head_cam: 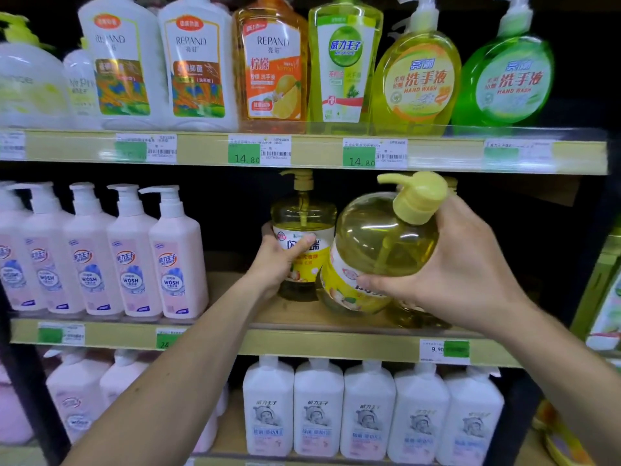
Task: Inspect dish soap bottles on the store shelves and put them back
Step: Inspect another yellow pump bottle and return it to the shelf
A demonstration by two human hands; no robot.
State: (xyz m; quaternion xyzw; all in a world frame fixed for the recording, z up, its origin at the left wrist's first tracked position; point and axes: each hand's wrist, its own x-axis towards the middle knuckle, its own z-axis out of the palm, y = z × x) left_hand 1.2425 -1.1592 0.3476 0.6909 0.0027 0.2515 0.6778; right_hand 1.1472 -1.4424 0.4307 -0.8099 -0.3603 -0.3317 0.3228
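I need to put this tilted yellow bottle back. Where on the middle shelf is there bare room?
Bare board lies between the pink bottles and the upright yellow bottle that the left hand grips. The pink row is packed tight. Right of the tilted bottle in the right hand is dark, unclear.

Top shelf: hand wash bottles — white REPAND pair (158,62), orange lemon bottle (270,62), green round bottle (504,82). Middle shelf, left: pink pump bottles (100,253). Bottom shelf: white baby-label bottles (369,408). Price tags (258,150) along shelf edges.
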